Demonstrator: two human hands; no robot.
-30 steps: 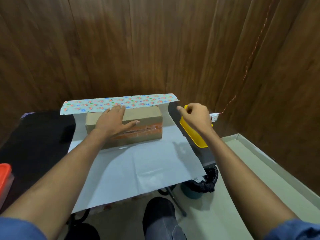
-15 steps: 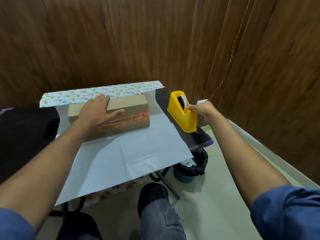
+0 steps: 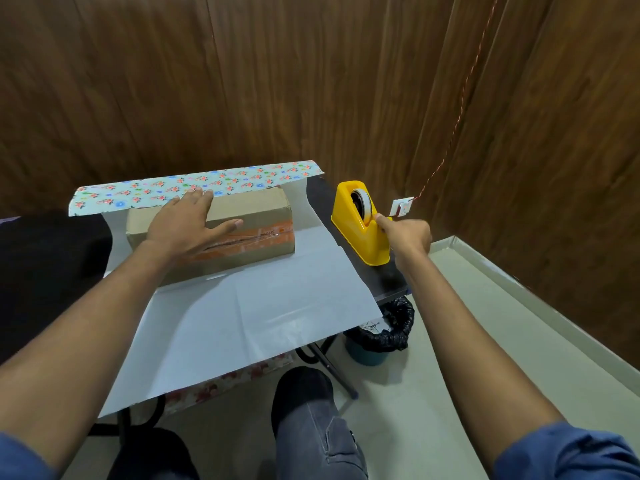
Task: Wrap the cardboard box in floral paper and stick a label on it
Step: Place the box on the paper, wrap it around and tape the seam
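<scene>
A brown cardboard box [image 3: 258, 216] with orange tape on its front lies on the floral paper [image 3: 242, 306], which is spread white side up; its printed far edge [image 3: 194, 185] curls up behind the box. My left hand [image 3: 187, 223] rests flat on the box top, fingers spread. A yellow tape dispenser [image 3: 360, 230] with a roll of tape stands to the right on the black table. My right hand [image 3: 405, 233] is at the dispenser's near end, fingertips pinched at the cutter; the tape end itself is too small to see.
The black table [image 3: 45, 265] ends just right of the dispenser. A bin lined with a black bag [image 3: 384, 330] stands on the floor below that edge. Wooden walls close in behind and to the right. A wall socket [image 3: 401, 206] hangs a red cord.
The camera turned right, bringing the dispenser into full view. My right hand moved from over the dispenser to its near end. My left hand stayed on the box.
</scene>
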